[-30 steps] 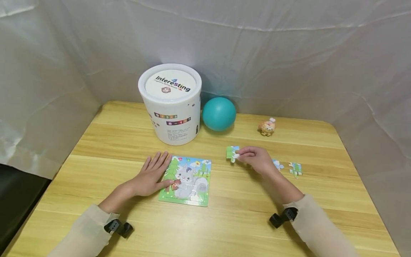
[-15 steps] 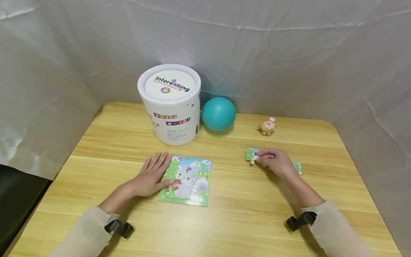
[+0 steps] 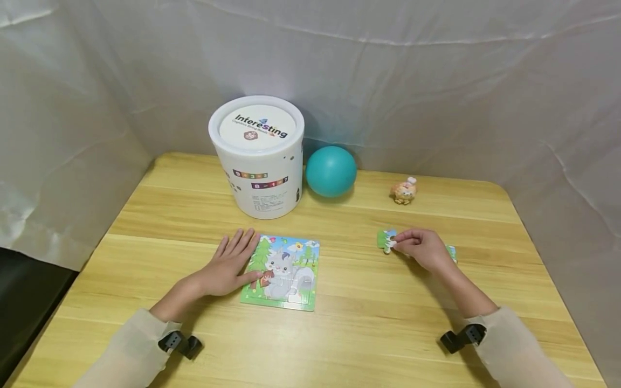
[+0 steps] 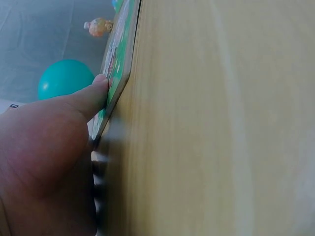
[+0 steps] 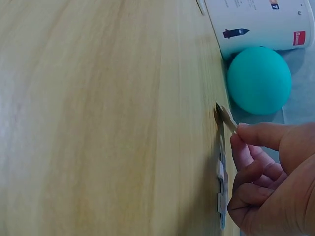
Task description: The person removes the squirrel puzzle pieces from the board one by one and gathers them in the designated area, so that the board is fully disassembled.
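On the table lies a squirrel jigsaw puzzle (image 3: 286, 272) with a green border. My left hand (image 3: 228, 269) rests flat at its left side, fingers spread, the thumb lying on the picture. Between thumb and fingers, my right hand (image 3: 422, 249) pinches a green and blue puzzle piece (image 3: 386, 240) by one edge. In the right wrist view that piece (image 5: 226, 118) is tilted, one end close to the tabletop. Another puzzle piece (image 3: 452, 253) shows partly past the right hand; loose pieces (image 5: 222, 191) lie beneath the hand in the right wrist view.
A large white tub (image 3: 262, 161) with a lid stands behind the puzzle. Beside it sits a teal ball (image 3: 331, 171). A small orange animal figurine (image 3: 404, 192) is farther right. Grey cloth (image 3: 436, 97) hangs behind the table (image 3: 349, 334).
My right hand has moved to the right with the puzzle piece, away from the puzzle, and now covers most of the loose pieces. The left hand stays in place.
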Demonstrator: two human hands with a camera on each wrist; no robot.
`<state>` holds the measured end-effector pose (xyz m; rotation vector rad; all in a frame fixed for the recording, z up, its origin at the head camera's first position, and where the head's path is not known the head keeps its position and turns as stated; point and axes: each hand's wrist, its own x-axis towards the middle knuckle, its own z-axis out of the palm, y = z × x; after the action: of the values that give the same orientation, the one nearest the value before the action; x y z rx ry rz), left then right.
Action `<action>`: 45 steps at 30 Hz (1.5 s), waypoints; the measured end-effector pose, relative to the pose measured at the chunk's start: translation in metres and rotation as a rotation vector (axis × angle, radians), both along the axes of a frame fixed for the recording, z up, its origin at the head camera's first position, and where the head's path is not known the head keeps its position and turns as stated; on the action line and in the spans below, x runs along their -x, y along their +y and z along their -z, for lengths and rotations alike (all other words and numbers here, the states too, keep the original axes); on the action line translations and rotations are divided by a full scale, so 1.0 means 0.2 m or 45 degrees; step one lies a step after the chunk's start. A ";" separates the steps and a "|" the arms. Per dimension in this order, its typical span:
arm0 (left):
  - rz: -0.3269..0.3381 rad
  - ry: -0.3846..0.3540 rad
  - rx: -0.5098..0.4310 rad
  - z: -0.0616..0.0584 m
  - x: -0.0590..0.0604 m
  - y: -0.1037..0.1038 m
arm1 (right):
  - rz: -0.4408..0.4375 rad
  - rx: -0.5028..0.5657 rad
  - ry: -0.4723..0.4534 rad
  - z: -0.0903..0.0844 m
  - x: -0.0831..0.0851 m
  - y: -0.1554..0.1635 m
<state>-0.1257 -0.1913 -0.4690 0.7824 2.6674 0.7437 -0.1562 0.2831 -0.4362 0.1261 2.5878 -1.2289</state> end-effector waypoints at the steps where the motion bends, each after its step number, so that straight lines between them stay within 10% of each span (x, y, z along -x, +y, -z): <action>1: -0.001 -0.005 0.000 0.00 0.00 0.00 | -0.004 -0.003 0.007 0.00 0.00 0.00; 24: -0.074 -0.036 0.013 -0.10 -0.02 0.06 | -0.159 0.091 0.127 -0.03 0.03 -0.22; 35: 0.121 0.044 0.013 -0.11 -0.09 0.23 | -0.305 0.207 0.105 0.02 0.03 -0.47; 45: 0.098 0.060 0.200 -0.07 -0.10 0.32 | -0.423 0.190 0.098 0.06 0.01 -0.70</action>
<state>-0.1055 -0.1264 -0.4548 0.8652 2.6799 0.4957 -0.1573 0.1438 -0.4482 -0.3723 2.4372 -1.3119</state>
